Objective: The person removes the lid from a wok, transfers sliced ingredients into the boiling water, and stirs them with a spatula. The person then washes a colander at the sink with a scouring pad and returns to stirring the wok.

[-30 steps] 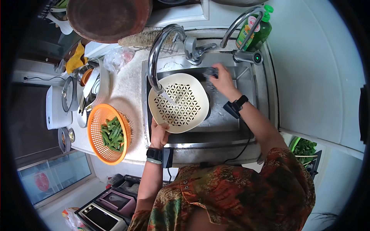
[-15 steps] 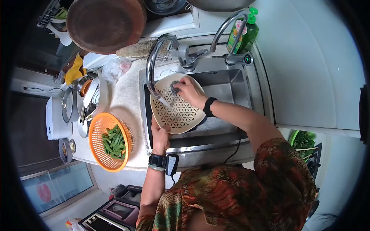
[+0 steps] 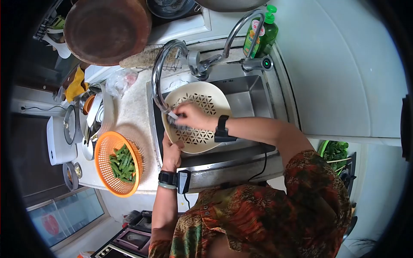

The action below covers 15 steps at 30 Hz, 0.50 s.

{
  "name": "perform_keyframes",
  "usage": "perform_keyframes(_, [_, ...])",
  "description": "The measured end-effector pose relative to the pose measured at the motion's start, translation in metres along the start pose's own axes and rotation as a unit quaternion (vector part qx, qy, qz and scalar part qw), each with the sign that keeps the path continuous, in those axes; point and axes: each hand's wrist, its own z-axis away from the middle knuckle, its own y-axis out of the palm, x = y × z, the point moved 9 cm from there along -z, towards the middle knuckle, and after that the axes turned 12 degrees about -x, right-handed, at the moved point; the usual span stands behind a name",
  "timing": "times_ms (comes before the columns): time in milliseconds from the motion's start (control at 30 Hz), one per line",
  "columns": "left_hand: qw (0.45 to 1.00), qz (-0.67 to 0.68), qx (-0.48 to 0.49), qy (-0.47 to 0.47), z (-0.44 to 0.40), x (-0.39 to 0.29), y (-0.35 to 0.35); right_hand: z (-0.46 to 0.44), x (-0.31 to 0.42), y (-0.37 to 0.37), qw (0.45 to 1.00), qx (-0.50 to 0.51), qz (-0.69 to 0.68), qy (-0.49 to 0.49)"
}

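A cream colander [image 3: 202, 101] with triangular holes is held over the sink [image 3: 251, 96]. My left hand [image 3: 172, 154] grips its near left rim, fingers closed. Inside the colander, at its left side, my right hand [image 3: 193, 116] is closed on a dark metal scrubber [image 3: 183, 126], which is blurred and partly hidden by the fingers. The curved faucet [image 3: 158, 71] ends right above the scrubber, with water at its spout.
An orange basket [image 3: 101, 161] of cut green beans [image 3: 122, 163] stands left of the sink. Behind are a second faucet [image 3: 254, 64], a green soap bottle [image 3: 267, 36], a plastic bag [image 3: 120, 81] and a brown round board [image 3: 107, 32].
My right hand has brought the scrubber from the sink's right side into the colander, then across to its left part under the faucet. My left hand stays on the rim. The view has shifted.
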Motion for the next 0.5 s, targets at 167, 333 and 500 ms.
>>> perform_keyframes(167, [0.999, 0.03, -0.001, 0.042, -0.007, -0.012, -0.011, 0.038, 0.005, 0.025, 0.958, 0.273, -0.029, -0.076])
perform_keyframes(333, [0.985, 0.058, -0.046, 0.159, -0.008, -0.042, -0.016, 0.008, -0.014, -0.04, 0.911, 0.113, 0.37, -0.144])
perform_keyframes(500, [0.972, 0.082, -0.086, 0.205, -0.006, -0.055, -0.007, 0.017, -0.041, -0.006, 0.938, 0.162, 0.295, 0.081])
